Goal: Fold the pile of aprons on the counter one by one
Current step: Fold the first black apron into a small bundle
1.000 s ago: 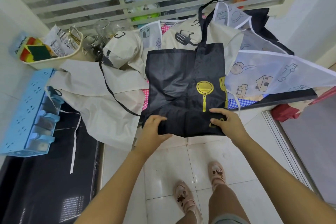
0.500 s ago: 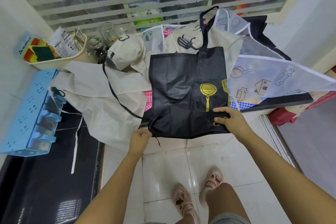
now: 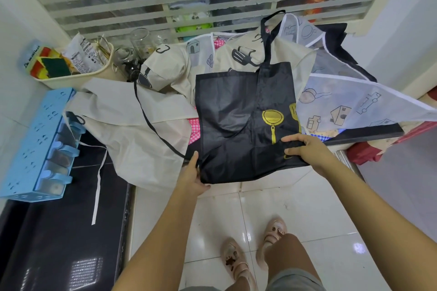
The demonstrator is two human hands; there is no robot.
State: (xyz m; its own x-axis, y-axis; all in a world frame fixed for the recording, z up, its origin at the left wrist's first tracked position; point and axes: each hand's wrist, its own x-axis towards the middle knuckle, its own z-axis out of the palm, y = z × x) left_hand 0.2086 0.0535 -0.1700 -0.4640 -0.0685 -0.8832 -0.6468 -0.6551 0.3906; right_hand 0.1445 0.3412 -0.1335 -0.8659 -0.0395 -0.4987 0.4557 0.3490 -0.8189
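Apron (image 3: 236,125) atop pile (image 3: 132,146); I see left hand (image 3: 192,176) holding its seven-o'clock corner, right hand (image 3: 308,151) gripping five-o'clock.

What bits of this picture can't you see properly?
Head view only:
1. Left hand fingers: tucked under the black apron corner.
2. Pink checked cloth: mostly covered by the black apron.
3. Shapes behind the window: blurred by frosted glass.
4. White printed apron: cut off by the right edge.
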